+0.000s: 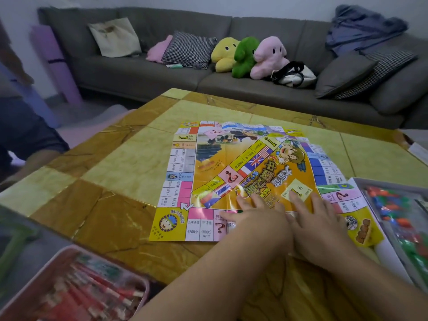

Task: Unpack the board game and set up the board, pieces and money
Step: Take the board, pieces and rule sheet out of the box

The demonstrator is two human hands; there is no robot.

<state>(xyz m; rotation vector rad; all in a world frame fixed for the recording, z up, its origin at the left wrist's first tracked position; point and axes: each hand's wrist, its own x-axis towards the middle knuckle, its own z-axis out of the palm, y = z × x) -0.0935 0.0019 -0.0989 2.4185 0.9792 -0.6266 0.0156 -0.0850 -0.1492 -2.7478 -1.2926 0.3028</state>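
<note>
Head cam view, biggest stuff first: the table (111,218) is a glossy yellow-and-brown marble-look top, hard and slick. Spread on it is the board (234,172), which looks like thin printed paper or laminated sheet, not stiff card. You can see fold creases, and the far right corner isn't lying fully flat. It's roughly square and turned a bit like a diamond to the person, stretching away from the hands toward the sofa (148,72).

Both hands sit side by side at the near edge, touching each other, fingers straight and pressing flat on the sheet. Left hand (259,218) is over the bottom row of squares, right hand (317,218) just beside it, fingertips near a small yellow card (297,189) lying on the board's middle.

What the next move hangs on, I'd guess: the game box (393,214) with the plastic pieces (393,205), small bright red, green and blue bits, lies just right of the board. Its corner touches or overlaps the sheet, so the right hand is the nearer one. I can't pick out the money for sure. Near left there's a pink tray (69,286) holding blurry red packets.
</note>
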